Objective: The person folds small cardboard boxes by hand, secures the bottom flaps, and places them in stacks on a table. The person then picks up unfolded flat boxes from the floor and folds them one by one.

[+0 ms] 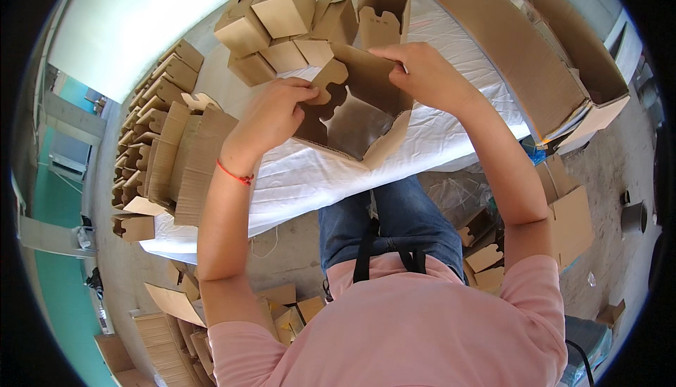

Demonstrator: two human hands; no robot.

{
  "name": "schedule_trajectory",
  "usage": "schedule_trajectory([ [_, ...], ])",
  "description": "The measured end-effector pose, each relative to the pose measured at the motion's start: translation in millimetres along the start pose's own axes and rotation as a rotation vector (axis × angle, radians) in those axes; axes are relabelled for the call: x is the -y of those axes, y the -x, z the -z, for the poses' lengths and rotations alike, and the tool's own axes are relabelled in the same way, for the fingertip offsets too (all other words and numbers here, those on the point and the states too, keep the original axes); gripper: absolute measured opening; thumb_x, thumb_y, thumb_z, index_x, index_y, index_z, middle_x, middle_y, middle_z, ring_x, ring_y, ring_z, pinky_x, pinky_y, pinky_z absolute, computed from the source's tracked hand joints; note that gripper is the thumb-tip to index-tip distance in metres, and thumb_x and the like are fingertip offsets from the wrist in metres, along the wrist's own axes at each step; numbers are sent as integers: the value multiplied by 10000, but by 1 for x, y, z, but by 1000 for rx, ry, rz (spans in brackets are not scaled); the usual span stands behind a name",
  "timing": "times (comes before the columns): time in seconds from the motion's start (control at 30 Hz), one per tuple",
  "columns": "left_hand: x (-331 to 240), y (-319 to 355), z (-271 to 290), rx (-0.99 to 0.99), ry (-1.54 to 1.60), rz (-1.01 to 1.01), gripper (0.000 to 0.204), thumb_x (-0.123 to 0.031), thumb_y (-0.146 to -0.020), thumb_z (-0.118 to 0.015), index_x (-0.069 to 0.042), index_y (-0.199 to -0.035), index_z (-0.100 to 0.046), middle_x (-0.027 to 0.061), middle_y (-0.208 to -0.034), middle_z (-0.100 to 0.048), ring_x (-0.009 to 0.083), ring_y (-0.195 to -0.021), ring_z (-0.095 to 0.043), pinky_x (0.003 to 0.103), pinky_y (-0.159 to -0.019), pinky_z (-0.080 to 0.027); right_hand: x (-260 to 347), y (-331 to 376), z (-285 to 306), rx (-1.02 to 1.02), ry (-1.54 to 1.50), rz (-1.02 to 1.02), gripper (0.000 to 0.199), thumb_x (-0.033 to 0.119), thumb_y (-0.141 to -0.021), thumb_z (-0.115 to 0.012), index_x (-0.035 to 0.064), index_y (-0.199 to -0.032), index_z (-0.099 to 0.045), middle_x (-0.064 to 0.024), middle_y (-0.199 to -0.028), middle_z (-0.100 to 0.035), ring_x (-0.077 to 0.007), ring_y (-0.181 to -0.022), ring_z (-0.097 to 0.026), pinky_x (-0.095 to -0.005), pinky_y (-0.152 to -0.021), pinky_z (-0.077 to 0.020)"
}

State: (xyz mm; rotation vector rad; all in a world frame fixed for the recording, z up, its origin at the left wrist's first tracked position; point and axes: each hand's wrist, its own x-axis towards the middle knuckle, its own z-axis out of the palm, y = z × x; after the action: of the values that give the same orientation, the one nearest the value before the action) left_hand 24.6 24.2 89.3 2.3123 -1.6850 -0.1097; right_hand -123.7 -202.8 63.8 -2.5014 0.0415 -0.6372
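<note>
Between my hands an open brown cardboard box stands on the white-covered table, its inside facing up toward me. My left hand pinches a notched flap on the left side of this box between thumb and fingers. On the far right rim, my right hand grips the cardboard edge with the index finger stretched along it and the thumb tucked below. The bottom of the box looks pale and shiny; what it is I cannot make out.
Several brown boxes are piled beyond my hands. Another notched box stands beside them. Nested cartons line the table's left end. A long, large carton lies at the right. Loose cardboard covers parts of the floor.
</note>
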Motion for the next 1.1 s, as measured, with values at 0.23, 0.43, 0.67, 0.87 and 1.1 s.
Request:
schedule_trajectory([
  [0.23, 9, -8, -14, -43, -129, -119, 259, -62, -863, -551, -14, -1092, -662, 186, -1347, -491, 379, -1215, -459, 403, -1003, -404, 3, -4, -3, 134, -39, 135, 510, 4, -773, -543, 43, -1282, -554, -189, -1245, -580, -346, -1125, -546, -379, -974, -446],
  [0.43, 11, -9, -12, -9, -19, -71, 347, -127, -923, -554, -16, -1251, -548, 167, -1396, -437, 342, -1249, -447, 393, -1043, -371, 36, -13, -12, 532, 188, 120, 469, 64, -784, -607, 31, -1251, -583, -174, -1358, -500, -344, -1213, -484, -378, -995, -430],
  [0.67, 16, 22, -32, -493, 809, 80, 450, -303, -994, -493, -26, -1346, -457, 144, -1322, -502, 246, -1238, -471, 361, -986, -425, -1, -14, -30, 456, 11, 241, 414, 235, -795, -666, 64, -1171, -639, -153, -1387, -470, -346, -1082, -570, -410, -913, -462],
  [0.87, 5, 60, -58, -575, 767, 61, 466, -321, -989, -487, 45, -1271, -544, 188, -1303, -536, 271, -1217, -504, 377, -1026, -390, 14, -15, -22, 502, 23, 163, 414, 192, -850, -604, 24, -1228, -597, -221, -1417, -425, -378, -1155, -533, -389, -978, -424],
  [1.1, 3, 31, -46, -255, 406, -107, 549, -290, -910, -604, 25, -1343, -484, 191, -1477, -358, 350, -1360, -342, 403, -1105, -280, 10, -15, -16, 468, 60, 146, 414, 204, -870, -585, 30, -1246, -584, -224, -1420, -420, -378, -1165, -532, -388, -985, -422],
])
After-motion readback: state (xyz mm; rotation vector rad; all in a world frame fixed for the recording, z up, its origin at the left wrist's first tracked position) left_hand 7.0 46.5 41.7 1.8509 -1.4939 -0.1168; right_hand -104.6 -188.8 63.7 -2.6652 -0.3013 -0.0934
